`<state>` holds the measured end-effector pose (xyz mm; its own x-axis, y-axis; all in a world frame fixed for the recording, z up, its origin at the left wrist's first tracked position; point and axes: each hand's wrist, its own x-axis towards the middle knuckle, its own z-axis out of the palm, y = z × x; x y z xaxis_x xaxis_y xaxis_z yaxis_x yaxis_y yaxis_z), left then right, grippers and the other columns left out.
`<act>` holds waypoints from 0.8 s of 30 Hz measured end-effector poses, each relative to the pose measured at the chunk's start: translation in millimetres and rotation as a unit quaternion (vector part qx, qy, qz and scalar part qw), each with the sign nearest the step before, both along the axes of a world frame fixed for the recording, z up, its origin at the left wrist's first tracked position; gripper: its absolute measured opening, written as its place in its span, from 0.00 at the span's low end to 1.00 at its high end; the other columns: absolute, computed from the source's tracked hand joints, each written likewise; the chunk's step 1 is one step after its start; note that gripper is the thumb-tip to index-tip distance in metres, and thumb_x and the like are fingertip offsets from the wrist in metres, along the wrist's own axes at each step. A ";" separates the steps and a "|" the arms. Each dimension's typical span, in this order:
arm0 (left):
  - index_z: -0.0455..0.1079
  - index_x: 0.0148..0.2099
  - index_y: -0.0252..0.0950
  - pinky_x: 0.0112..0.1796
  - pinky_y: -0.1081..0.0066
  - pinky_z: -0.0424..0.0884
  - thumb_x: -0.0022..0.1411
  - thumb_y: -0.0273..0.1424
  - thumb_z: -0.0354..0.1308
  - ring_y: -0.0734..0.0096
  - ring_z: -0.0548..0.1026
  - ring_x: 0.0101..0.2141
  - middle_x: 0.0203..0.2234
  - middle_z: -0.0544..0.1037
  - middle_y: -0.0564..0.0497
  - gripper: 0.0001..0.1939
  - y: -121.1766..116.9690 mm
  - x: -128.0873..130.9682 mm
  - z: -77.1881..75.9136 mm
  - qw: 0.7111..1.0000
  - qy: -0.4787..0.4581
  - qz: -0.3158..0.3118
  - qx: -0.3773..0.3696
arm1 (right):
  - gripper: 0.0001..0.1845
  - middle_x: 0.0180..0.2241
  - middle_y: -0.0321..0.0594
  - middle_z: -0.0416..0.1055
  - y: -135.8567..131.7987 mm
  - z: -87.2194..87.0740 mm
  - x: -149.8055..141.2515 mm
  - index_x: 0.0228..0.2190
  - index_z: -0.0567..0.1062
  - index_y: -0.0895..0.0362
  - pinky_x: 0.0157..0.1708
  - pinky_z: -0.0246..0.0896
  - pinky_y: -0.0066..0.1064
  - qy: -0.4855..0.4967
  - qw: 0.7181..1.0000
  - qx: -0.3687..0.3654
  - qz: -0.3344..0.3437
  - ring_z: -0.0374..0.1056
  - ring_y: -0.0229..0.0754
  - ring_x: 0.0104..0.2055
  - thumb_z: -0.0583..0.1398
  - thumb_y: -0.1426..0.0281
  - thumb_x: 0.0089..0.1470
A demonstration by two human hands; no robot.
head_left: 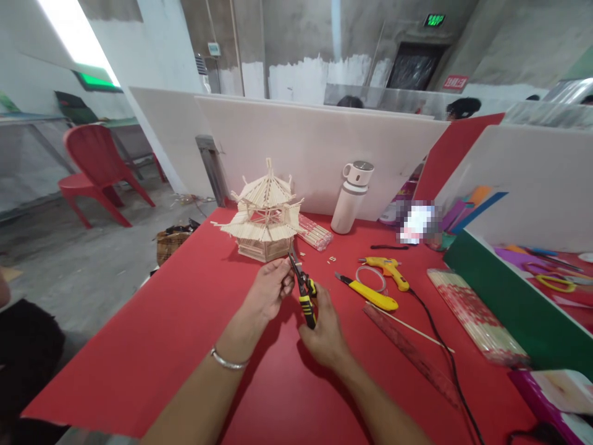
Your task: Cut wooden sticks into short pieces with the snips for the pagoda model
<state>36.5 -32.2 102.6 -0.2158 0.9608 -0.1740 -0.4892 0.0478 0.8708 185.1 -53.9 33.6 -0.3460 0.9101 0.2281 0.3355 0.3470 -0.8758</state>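
My right hand [327, 330] is wrapped round black-and-yellow pliers [306, 303], their jaws pointing up and away. Close beside those jaws, the fingers of my left hand [271, 289] are pinched together; what they hold is too small to make out. Just beyond both hands stands a pavilion model [266, 232] built of thin pale wooden sticks, with two roof tiers and a pointed top. A few short cut bits of stick [332, 259] lie on the red tabletop [185, 315] to the right of the model.
Right of my hands lie a yellow utility knife [373, 295], a corded yellow glue gun [389, 269], a red ruler [407, 352] and a loose stick [417, 327]. Bagged sticks [477, 315] sit by a green divider [495, 296]. A white bottle [348, 207] stands before white panels [287, 136].
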 end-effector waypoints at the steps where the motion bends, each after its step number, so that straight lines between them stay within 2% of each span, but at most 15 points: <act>1: 0.64 0.23 0.34 0.15 0.81 0.48 0.39 0.48 0.74 0.86 0.56 0.13 0.11 0.61 0.61 0.27 -0.1 0.2 0.2 1.000 0.004 0.001 0.006 | 0.41 0.50 0.46 0.66 -0.8 0.9 -0.3 0.60 0.60 0.54 0.55 0.59 0.46 0.000 1.000 -0.005 -0.001 0.64 0.51 0.52 0.58 0.79 0.41; 11: 0.65 0.24 0.33 0.18 0.80 0.55 0.38 0.49 0.74 0.84 0.60 0.16 0.13 0.64 0.60 0.28 -0.5 3.8 -2.2 0.998 0.032 0.046 0.029 | 0.41 0.49 0.45 0.67 -6.5 12.2 -3.8 0.58 0.62 0.55 0.51 0.62 0.42 0.020 0.999 -0.042 0.002 0.65 0.49 0.50 0.56 0.79 0.40; 16: 0.66 0.24 0.33 0.18 0.81 0.56 0.37 0.50 0.74 0.84 0.61 0.16 0.14 0.64 0.60 0.28 -0.3 7.4 -1.1 0.997 0.035 0.064 0.039 | 0.40 0.48 0.44 0.68 -7.5 9.3 -4.2 0.57 0.63 0.54 0.49 0.64 0.40 0.023 0.999 -0.032 -0.005 0.66 0.48 0.48 0.56 0.80 0.38; 20: 0.67 0.26 0.34 0.18 0.81 0.56 0.42 0.51 0.72 0.83 0.61 0.16 0.14 0.65 0.58 0.27 -1.3 6.0 -0.7 0.999 0.037 0.038 0.008 | 0.42 0.48 0.45 0.67 -5.0 4.0 -3.8 0.58 0.61 0.54 0.49 0.64 0.41 0.010 1.000 -0.007 -0.019 0.66 0.49 0.48 0.56 0.79 0.38; 24: 0.62 0.21 0.35 0.15 0.81 0.47 0.51 0.50 0.66 0.84 0.54 0.12 0.10 0.58 0.60 0.26 -1.9 1.2 1.7 0.999 0.048 -0.002 -0.017 | 0.41 0.47 0.45 0.68 -5.4 4.6 -3.6 0.58 0.61 0.55 0.49 0.64 0.43 -0.010 0.999 0.012 -0.028 0.66 0.50 0.48 0.57 0.78 0.39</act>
